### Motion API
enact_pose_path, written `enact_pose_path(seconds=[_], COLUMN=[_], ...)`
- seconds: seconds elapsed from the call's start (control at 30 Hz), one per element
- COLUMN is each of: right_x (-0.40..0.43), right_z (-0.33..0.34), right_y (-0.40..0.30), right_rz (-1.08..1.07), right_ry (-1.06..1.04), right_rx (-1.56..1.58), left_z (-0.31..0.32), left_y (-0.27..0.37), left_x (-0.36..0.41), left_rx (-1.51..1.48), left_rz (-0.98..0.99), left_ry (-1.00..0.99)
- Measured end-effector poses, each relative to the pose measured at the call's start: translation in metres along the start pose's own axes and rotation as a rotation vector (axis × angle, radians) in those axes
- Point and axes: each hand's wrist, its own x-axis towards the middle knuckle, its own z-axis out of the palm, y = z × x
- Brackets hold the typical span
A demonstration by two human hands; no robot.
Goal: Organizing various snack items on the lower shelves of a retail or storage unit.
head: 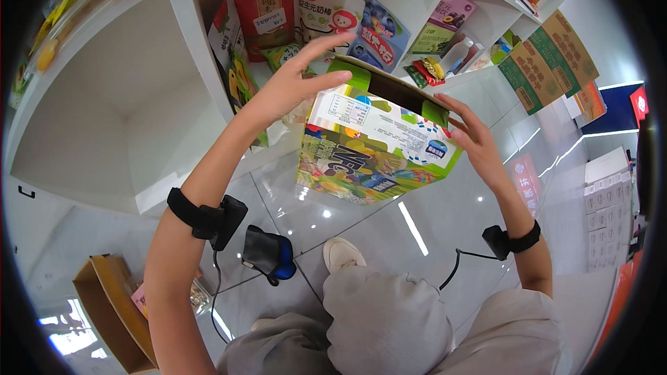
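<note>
A colourful printed carton (346, 164) is in front of me, its top open and a green flap (357, 79) standing at the left end. My left hand (299, 80) is at that corner, its thumb over the flap and its index finger stretched apart above it. The other left fingers are hidden. At the right end, my right hand (471, 138) grips the carton's upper edge, thumb in front and fingertips on the rim. The dark gap at the top does not reveal the contents. Whether the carton's base touches the floor cannot be seen.
White shelving (182, 36) holds snack pouches (266, 15), a blue pouch (378, 34) and small packets (427, 72). Brown cartons (550, 62) stand at right, beyond stacked white boxes (607, 208). A black-and-blue item (268, 254) lies on the tiles near my shoe (343, 254). An open cardboard box (112, 307) sits lower left.
</note>
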Motion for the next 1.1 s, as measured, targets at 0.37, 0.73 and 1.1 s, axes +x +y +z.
enact_pose_path(seconds=[0.37, 0.73, 1.1], right_x=[-0.02, -0.011, 0.005], right_z=[0.027, 0.007, 0.043], right_y=[0.029, -0.017, -0.042], right_rz=[0.024, -0.225, -0.455], right_ry=[0.042, -0.135, -0.233], right_rx=[0.063, -0.697, -0.766], left_z=[0.014, 0.017, 0.024], left_y=[-0.025, -0.017, -0.01], left_x=[-0.014, -0.027, -0.054], left_rx=[0.007, -0.182, -0.081], left_rz=[-0.134, -0.21, -0.149], left_ry=[0.102, 0.041, 0.091])
